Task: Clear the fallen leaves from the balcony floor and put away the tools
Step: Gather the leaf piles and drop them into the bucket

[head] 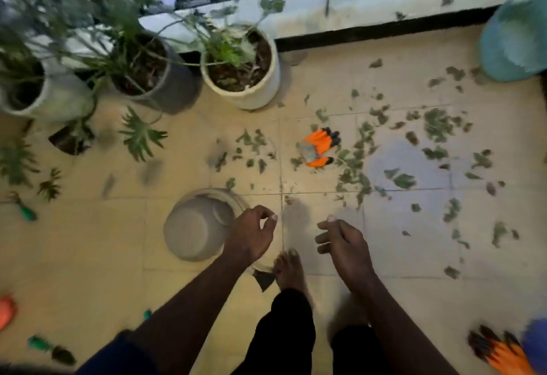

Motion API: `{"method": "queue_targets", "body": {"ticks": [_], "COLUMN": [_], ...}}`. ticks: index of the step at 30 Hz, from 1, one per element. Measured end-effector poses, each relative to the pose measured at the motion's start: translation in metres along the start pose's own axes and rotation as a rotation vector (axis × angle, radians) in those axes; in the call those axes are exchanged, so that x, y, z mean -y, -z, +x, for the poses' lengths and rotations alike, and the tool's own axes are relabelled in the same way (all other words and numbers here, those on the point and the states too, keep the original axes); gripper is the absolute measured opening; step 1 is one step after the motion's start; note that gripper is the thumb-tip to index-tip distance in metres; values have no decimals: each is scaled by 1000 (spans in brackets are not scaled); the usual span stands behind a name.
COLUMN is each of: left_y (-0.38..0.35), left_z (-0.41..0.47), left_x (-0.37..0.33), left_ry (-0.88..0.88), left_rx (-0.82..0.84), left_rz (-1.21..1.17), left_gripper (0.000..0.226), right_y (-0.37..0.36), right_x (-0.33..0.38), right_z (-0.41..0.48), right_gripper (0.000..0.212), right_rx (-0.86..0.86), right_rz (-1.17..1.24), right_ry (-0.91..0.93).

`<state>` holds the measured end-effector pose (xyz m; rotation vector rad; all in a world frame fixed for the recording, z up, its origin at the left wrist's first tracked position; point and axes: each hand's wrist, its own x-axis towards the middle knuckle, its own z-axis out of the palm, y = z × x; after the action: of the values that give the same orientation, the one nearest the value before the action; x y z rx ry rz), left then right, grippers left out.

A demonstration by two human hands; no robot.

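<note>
Your left hand [251, 234] and right hand [344, 243] are hanging loosely curled, holding nothing, over the smooth tiled floor [118, 241]; crumpled green leaves [404, 180] are lying around an orange glove [319, 145].

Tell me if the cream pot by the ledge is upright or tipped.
Upright: the cream pot stands on its base, rim up, with soil and a plant inside.

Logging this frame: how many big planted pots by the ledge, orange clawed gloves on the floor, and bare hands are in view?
Big planted pots: 3
Orange clawed gloves: 2
Bare hands: 2
Total: 7
</note>
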<state>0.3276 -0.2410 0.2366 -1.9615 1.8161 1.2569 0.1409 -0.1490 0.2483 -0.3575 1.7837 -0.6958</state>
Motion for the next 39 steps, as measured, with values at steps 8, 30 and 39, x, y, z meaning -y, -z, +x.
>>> {"method": "queue_targets", "body": {"ticks": [8, 30, 39], "left_y": [10, -93, -32], "left_z": [36, 229, 236], "left_x": [83, 229, 327], "left_ry": [405, 264, 133], "left_rx": [32, -669, -1012], "left_rz": [-265, -416, 53], "left_gripper": [44, 43, 20], "right_y": [-48, -288, -374], "right_x": [19, -94, -78], "right_z": [39, 316, 355], "right_gripper": [33, 22, 24], "right_rx": [275, 416, 516], "right_rz": [-563, -805, -851], "right_ry": [164, 848, 1351]}}
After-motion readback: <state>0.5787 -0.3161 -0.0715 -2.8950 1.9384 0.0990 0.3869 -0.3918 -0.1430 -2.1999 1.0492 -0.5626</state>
